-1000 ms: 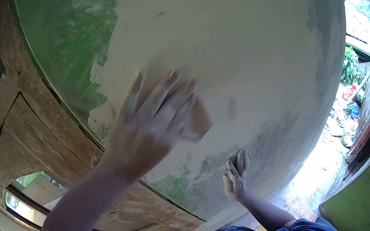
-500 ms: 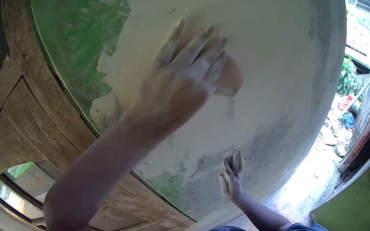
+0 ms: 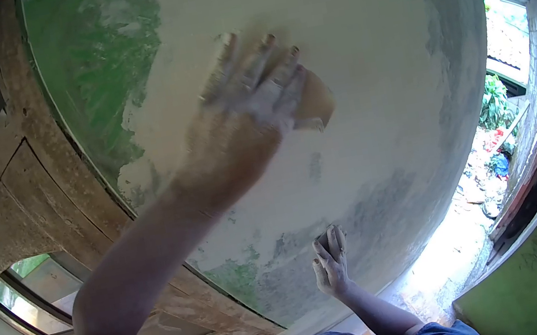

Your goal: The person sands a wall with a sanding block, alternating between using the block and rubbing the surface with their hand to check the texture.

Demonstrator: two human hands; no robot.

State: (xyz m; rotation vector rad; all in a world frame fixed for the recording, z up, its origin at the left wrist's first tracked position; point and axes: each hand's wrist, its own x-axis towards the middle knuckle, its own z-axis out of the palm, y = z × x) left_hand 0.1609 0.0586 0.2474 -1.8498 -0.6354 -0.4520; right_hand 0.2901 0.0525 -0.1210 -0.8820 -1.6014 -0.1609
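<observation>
My left hand [image 3: 236,120], dusted white and slightly blurred, presses flat against the pale plastered wall [image 3: 367,80]. Under its palm and fingers is a tan piece of sandpaper [image 3: 318,101], with one corner sticking out on the right side. Lower down, my right hand [image 3: 331,267] is held up near the bottom of the wall, also coated in white dust. Its fingers are bent together around a small dark thing that I cannot make out.
Green paint [image 3: 96,68] shows at the wall's upper left. A worn wooden door frame [image 3: 58,181] with glass panes borders the wall on the left. At right, a bright opening shows plants [image 3: 495,101] and rubble. A green surface [image 3: 533,265] lies at lower right.
My left hand and the sandpaper appear a little further left in view, as the wall and door frame have also shifted left. My right hand keeps nearly the same pose.
</observation>
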